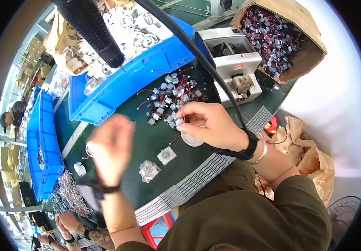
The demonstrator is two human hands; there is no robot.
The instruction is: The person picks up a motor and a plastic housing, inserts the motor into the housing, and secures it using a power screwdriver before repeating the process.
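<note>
My right hand (209,124) has thumb and forefinger closed on a small grey motor (179,121) with a red wire, at the near edge of a heap of such motors (170,98). Below that hand a round white piece (192,140) shows on the green table, partly covered by the fingers. My left hand (112,144) is smeared by motion above the table. A white ring (89,149) with a red wire shows at its left edge; whether the fingers hold it is unclear. Nearer me lie a small square white block (166,155) and a clear crumpled-looking piece (149,170).
A black electric screwdriver (101,39) hangs over a blue bin (134,75) of white rings. A small white machine (234,62) and a carton of motors (295,77) stand at the far right. Screws (72,190) and another white ring (79,169) lie left. A co-worker's hands (68,221) appear lower left.
</note>
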